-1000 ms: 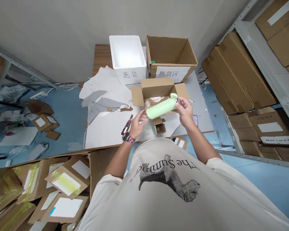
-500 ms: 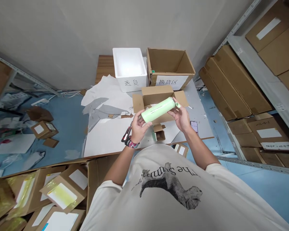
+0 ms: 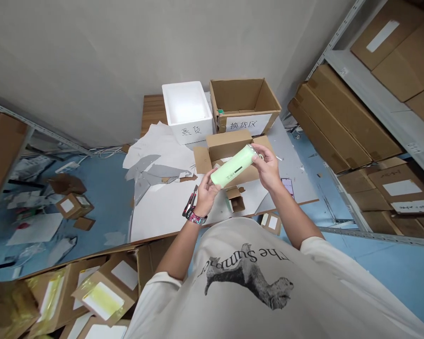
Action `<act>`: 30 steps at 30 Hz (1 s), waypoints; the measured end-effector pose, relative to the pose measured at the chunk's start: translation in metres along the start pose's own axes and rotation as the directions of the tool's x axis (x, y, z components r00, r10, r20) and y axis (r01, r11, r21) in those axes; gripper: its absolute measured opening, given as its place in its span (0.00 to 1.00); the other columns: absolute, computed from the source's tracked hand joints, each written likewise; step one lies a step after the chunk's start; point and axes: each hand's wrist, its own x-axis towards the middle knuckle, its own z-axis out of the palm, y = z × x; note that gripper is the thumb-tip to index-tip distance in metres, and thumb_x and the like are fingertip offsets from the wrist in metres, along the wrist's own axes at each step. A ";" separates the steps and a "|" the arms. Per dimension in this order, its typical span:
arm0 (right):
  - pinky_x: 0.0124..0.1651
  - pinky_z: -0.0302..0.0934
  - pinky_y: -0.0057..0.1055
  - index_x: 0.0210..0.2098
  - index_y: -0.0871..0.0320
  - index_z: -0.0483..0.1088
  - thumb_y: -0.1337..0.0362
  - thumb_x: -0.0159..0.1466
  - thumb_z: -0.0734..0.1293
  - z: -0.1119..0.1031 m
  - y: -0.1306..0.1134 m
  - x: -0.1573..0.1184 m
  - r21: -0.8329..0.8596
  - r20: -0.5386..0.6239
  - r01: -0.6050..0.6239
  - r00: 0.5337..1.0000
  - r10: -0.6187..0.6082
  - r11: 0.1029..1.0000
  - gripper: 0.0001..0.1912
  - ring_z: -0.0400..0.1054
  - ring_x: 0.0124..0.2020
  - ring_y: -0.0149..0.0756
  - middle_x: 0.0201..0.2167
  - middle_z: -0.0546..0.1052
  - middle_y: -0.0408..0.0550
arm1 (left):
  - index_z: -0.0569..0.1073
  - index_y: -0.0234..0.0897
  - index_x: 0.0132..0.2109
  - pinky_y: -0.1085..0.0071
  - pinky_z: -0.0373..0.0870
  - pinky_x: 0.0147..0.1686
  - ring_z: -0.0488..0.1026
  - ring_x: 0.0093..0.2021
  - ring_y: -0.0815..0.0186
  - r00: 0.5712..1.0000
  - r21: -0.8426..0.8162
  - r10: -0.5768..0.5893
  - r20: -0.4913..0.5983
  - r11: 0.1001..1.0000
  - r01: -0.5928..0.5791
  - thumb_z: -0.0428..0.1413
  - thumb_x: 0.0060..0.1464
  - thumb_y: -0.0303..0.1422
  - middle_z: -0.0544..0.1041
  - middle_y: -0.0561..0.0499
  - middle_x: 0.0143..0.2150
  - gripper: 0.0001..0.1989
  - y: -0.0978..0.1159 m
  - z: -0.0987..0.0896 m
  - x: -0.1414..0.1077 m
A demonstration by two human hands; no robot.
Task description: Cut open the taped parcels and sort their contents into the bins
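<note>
A light green bottle (image 3: 233, 165) with dark print on its side is held tilted above the table, its right end higher. My left hand (image 3: 207, 190) grips the lower left end. Around the cap end at the upper right, my right hand (image 3: 267, 167) is closed. Behind and below the bottle stands an open cardboard box (image 3: 229, 145) with its flaps spread. A small open carton (image 3: 236, 200) lies just below the bottle, near the table's front edge. Beside my left wrist is a red and black box cutter (image 3: 190, 202), partly hidden.
At the back stand a white foam box (image 3: 191, 132) and a large cardboard box (image 3: 246, 96), both with handwritten labels. Torn white paper (image 3: 148, 141) covers the table's left. A phone (image 3: 288, 186) lies at right. Shelves of cartons (image 3: 353, 122) flank the table; parcels (image 3: 102, 301) fill the lower left.
The bottle has turned about its length, so different print now faces me, and it tilts more steeply. My right hand has shifted its grip around the cap end. The camera view has moved slightly.
</note>
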 end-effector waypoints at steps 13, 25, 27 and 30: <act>0.58 0.81 0.49 0.68 0.44 0.80 0.33 0.62 0.80 0.014 -0.005 0.000 0.030 0.118 -0.082 0.990 0.078 0.996 0.41 0.77 0.65 0.52 0.70 0.81 0.52 | 0.70 0.45 0.76 0.46 0.79 0.70 0.74 0.75 0.43 0.982 0.063 0.148 -0.118 0.988 -0.141 0.75 0.60 0.55 0.71 0.35 0.79 0.45 0.002 0.010 -0.023; 0.64 0.79 0.51 0.72 0.39 0.75 0.29 0.62 0.77 0.006 -0.015 -0.003 -0.032 0.168 -0.009 0.986 0.014 0.999 0.44 0.73 0.70 0.54 0.75 0.76 0.50 | 0.71 0.45 0.71 0.52 0.89 0.55 0.82 0.64 0.48 0.997 -0.131 -0.079 -0.023 0.988 0.075 0.67 0.67 0.59 0.77 0.38 0.72 0.37 -0.005 0.019 -0.023; 0.61 0.81 0.50 0.73 0.39 0.75 0.30 0.63 0.78 0.003 -0.016 -0.006 -0.025 0.173 -0.054 0.983 0.058 0.998 0.44 0.75 0.68 0.52 0.75 0.76 0.49 | 0.72 0.46 0.70 0.53 0.88 0.55 0.79 0.67 0.48 0.998 -0.102 -0.041 -0.054 0.994 0.036 0.72 0.62 0.55 0.75 0.39 0.74 0.38 -0.006 0.022 -0.024; 0.58 0.82 0.49 0.73 0.39 0.75 0.34 0.62 0.80 -0.004 -0.019 -0.008 -0.008 0.197 -0.096 0.976 0.095 0.995 0.45 0.76 0.66 0.52 0.74 0.77 0.49 | 0.73 0.45 0.69 0.53 0.88 0.57 0.80 0.67 0.48 0.994 -0.138 -0.105 0.011 0.985 0.105 0.75 0.58 0.53 0.76 0.39 0.73 0.39 -0.007 0.024 -0.025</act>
